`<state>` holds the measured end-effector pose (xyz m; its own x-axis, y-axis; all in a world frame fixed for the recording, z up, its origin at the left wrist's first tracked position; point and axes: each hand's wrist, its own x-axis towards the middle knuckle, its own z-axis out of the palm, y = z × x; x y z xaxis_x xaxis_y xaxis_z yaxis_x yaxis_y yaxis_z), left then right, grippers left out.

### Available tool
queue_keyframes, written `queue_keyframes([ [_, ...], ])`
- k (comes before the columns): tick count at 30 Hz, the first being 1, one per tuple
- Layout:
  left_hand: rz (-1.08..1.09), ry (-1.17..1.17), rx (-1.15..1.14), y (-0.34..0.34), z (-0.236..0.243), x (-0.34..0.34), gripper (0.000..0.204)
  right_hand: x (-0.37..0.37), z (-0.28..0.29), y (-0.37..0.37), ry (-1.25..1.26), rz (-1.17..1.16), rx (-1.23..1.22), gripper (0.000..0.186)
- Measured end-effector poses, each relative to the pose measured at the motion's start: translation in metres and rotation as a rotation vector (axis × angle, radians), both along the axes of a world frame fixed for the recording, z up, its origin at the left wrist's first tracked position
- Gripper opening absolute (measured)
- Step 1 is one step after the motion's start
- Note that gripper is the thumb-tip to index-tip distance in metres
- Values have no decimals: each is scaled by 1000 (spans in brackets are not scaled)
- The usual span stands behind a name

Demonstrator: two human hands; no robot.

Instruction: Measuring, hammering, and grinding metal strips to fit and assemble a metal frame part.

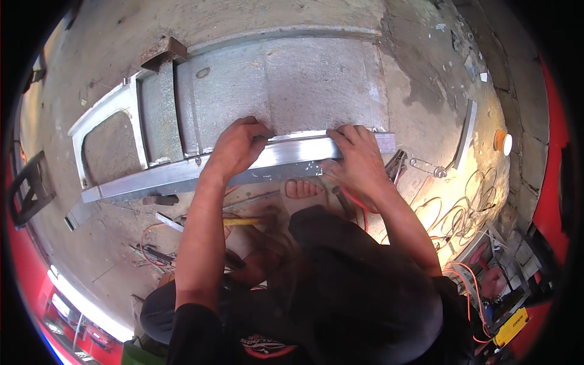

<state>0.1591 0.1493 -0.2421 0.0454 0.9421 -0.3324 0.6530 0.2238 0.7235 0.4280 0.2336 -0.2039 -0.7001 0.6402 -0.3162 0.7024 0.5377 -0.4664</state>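
Black cloth [371,286] of my clothing bulks large at the bottom, closest to the view. Beyond it, a long, straight, silvery metal rail [298,152] lies across in front of me, along the near side of a wide grey sheet-metal panel [322,79]; a pale metal frame [137,121] borders an opening toward its left end. My left hand [237,146] is at the rail's upper edge, fingers curled and bunched together — whether they pinch it or only press, I cannot tell. My right hand [359,159] lies near the rail's right end, fingers draped over the top, thumb apart from them and lower; how firmly it clamps, I cannot tell either. Just this side of the rail, between my hands, are the toes of a bare foot [302,189]. A rusty brown metal channel piece [164,52] sits at the panel's far edge, to the left — and thin looped cables [477,198] lie off to the right on the grey concrete floor [420,73].
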Motion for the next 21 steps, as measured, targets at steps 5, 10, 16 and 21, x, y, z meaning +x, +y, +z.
queue_keyframes([
  [5, -36, 13, -76, 5, 4, -1, 18, 2, -2, 0, 0, 25, -2, 67],
  [10, -107, 50, -24, 5, 3, -2, 19, -1, -12, -4, -60, 38, 36, 68],
  [16, -99, 105, 78, 4, 14, 23, 24, 3, -19, -3, -7, 12, 37, 67],
  [21, -133, 151, 72, 1, 19, 35, 25, 1, -14, -9, 7, 16, 70, 68],
])
